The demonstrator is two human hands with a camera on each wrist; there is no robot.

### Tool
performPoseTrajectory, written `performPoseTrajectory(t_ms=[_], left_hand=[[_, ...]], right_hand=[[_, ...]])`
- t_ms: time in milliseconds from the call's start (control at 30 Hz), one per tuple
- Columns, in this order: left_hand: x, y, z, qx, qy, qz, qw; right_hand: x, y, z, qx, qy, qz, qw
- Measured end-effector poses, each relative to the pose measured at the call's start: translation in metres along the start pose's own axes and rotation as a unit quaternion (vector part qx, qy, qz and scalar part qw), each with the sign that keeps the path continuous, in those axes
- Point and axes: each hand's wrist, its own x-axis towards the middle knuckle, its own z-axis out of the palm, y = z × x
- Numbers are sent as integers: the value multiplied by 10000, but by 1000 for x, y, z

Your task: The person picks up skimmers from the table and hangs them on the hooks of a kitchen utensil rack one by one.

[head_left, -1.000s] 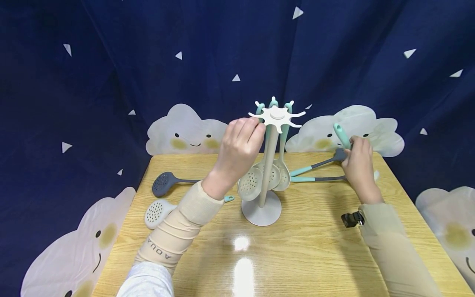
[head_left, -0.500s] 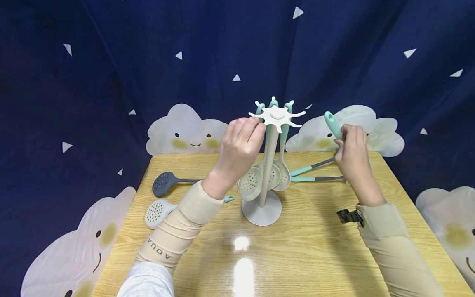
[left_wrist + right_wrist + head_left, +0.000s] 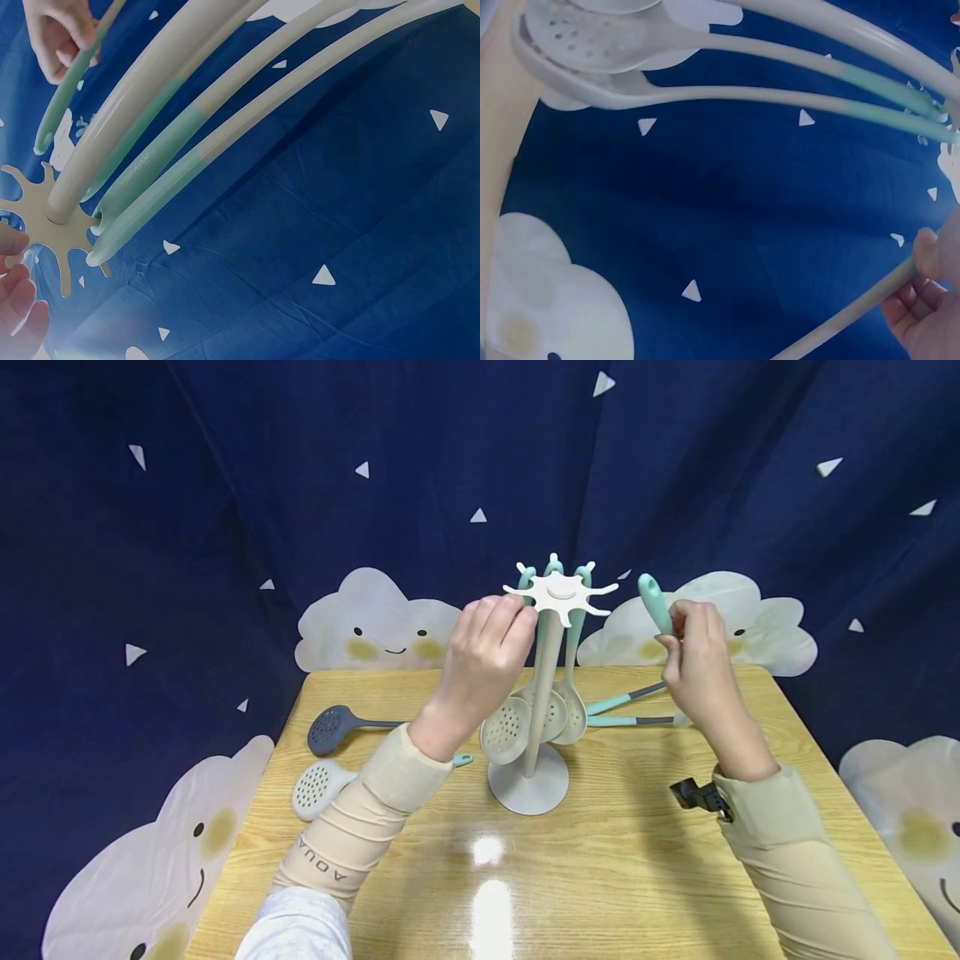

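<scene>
My left hand (image 3: 487,647) pinches one arm of the white hook top on the utensil rack (image 3: 545,693), its thumb and fingers (image 3: 28,326) meeting at the left edge of the left wrist view. Three pale utensils with mint handles hang from the hooks, among them a skimmer (image 3: 505,731). To the right of the rack, my right hand (image 3: 701,660) grips another mint-handled kitchen utensil (image 3: 655,602), handle hole upward. Its pale shaft (image 3: 840,322) slants down from the fingers in the right wrist view. The head is mostly hidden behind the hand, so I cannot tell its kind.
A dark slotted spoon (image 3: 327,731) and a pale slotted turner (image 3: 315,789) lie at the table's left, partly under my left arm. Two dark-shafted utensils with mint handles (image 3: 609,704) lie right of the rack. A dark blue curtain (image 3: 420,443) hangs behind the table.
My right hand has risen and moved left toward the rack, carrying the mint-handled utensil. The left hand stays in place on the rack.
</scene>
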Motion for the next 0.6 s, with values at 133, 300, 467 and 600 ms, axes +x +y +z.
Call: performPoseTrajectory(t_ms=[133,300,467,600], left_hand=[[0,0,0,4,6,-6,10000],[1,0,-1,-14,13,-20,10000],[1,0,-1,-32,35,-28,10000],[1,0,-1,-39,65,-42,10000]], right_hand=[[3,-6,1,89,-149,-65,9998],[5,-11,3,142,-241,-166,9995],[7,-14,5,82,-361,-154,9992],[8,-17,6,16,-468,-107,9988]])
